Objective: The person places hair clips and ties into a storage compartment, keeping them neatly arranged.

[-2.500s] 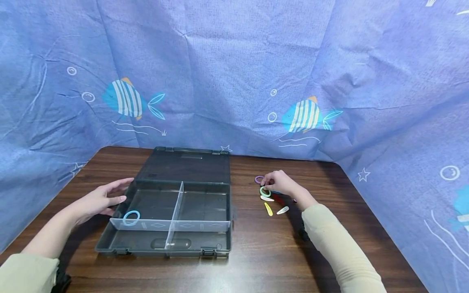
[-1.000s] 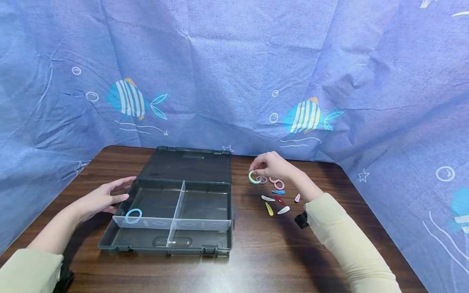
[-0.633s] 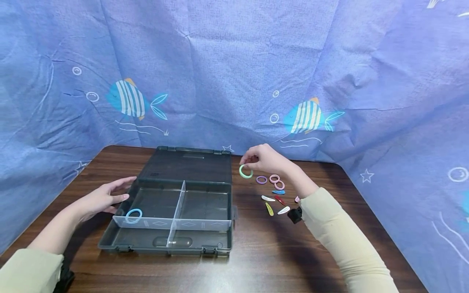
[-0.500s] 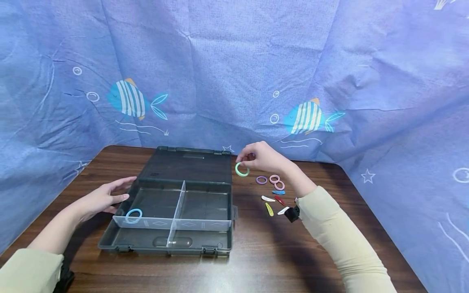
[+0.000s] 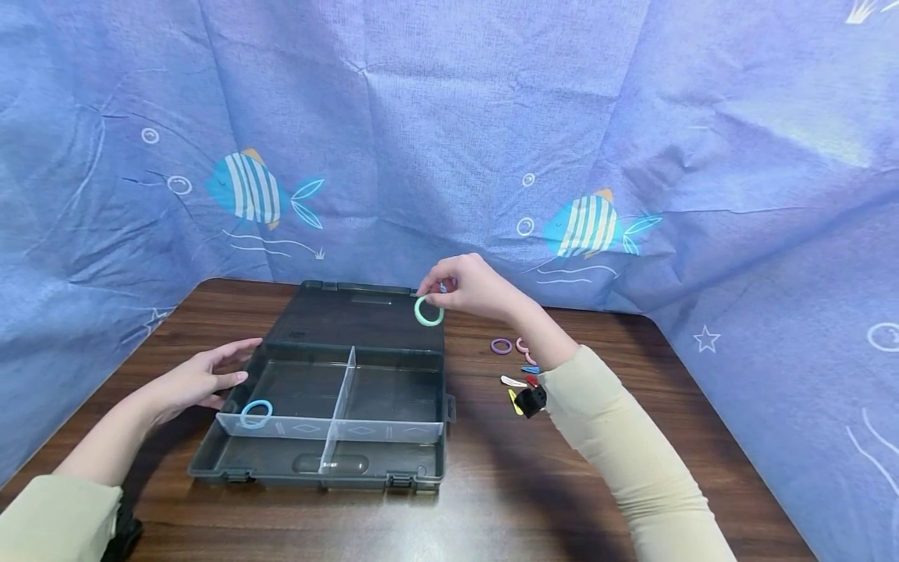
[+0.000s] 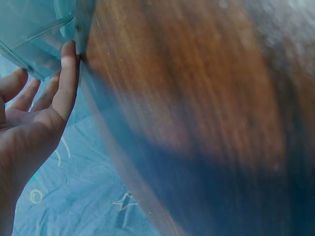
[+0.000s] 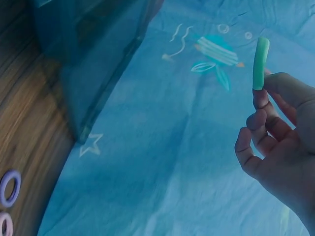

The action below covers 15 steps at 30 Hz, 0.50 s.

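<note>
My right hand (image 5: 474, 289) pinches a light green hair tie (image 5: 417, 314) between thumb and fingertips, raised in front of the open lid of a dark see-through organizer box (image 5: 393, 390). In the right wrist view the green hair tie (image 7: 261, 64) appears edge-on at the fingertips, the other fingers loosely bent. My left hand (image 5: 186, 386) rests at the box's left side with relaxed fingers; the left wrist view has its fingertips right at the box wall. A blue hair tie (image 5: 257, 403) leans on the divider in the back left compartment.
Right of the box lie a purple hair tie (image 5: 493, 347), pink hair ties (image 5: 521, 348) and several snap clips, including a white clip (image 5: 513, 382). My right forearm partly hides them. Clear dividers (image 5: 295, 428) split the box. A fabric backdrop hangs behind the table.
My right hand has lifted the green hair tie from the pile on the right and carried it left and up, to before the box lid. The left hand stays at the box's side.
</note>
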Tool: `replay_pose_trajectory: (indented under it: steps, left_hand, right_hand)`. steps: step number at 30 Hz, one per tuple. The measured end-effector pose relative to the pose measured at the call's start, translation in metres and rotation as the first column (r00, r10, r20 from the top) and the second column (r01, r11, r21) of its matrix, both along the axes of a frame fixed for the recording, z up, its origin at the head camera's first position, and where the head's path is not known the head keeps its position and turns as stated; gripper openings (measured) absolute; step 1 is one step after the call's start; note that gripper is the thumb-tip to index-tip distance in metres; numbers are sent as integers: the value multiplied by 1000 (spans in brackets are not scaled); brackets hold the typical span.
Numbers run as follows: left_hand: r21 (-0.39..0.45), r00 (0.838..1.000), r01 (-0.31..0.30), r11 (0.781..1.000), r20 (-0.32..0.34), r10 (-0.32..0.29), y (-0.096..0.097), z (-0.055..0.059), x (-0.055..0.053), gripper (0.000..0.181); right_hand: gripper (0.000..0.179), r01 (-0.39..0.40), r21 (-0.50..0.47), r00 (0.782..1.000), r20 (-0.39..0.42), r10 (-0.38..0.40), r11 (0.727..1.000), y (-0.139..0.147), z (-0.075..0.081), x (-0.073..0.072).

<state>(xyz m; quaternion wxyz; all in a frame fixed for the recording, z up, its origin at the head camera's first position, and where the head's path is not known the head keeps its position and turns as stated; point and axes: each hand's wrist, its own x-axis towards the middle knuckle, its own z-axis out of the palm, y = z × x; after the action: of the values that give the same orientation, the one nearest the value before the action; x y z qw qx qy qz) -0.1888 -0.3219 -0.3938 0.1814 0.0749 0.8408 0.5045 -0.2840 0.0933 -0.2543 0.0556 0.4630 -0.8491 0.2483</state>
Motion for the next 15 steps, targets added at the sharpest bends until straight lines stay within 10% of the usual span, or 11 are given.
replay_pose_trajectory:
  steps: [15]
  left_hand:
    - [-9, 1000, 4, 1000, 9, -4, -1, 2, -3, 68]
  right_hand:
    - [11, -95, -16, 994, 44, 96, 995, -58, 10, 14]
